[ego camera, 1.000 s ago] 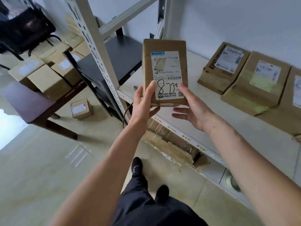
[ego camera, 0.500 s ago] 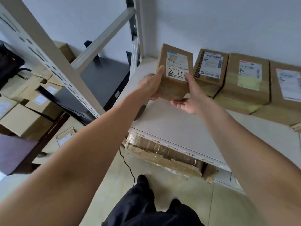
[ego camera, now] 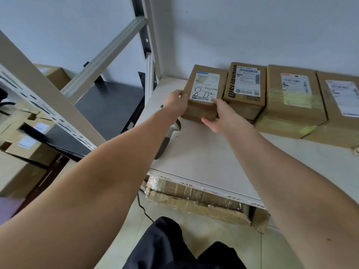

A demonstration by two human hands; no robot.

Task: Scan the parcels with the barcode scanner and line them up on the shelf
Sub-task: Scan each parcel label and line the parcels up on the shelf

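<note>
A brown cardboard parcel with a white label and handwritten digits rests on the white shelf, at the left end of a row of parcels against the wall. My left hand grips its left side. My right hand holds its front right corner, thumb on top. Beside it on the right stands a printed parcel, then a larger parcel and another one. The barcode scanner lies on the shelf under my left forearm, partly hidden.
A slotted upright post and a diagonal brace frame the shelf's left side. A black shelf lies beyond. Several parcels are stacked at the left. A taped box sits under the shelf. A cable hangs down.
Both hands carried the parcel from in front of me to the back of the shelf and set it down beside the row. The scanner has come into view.
</note>
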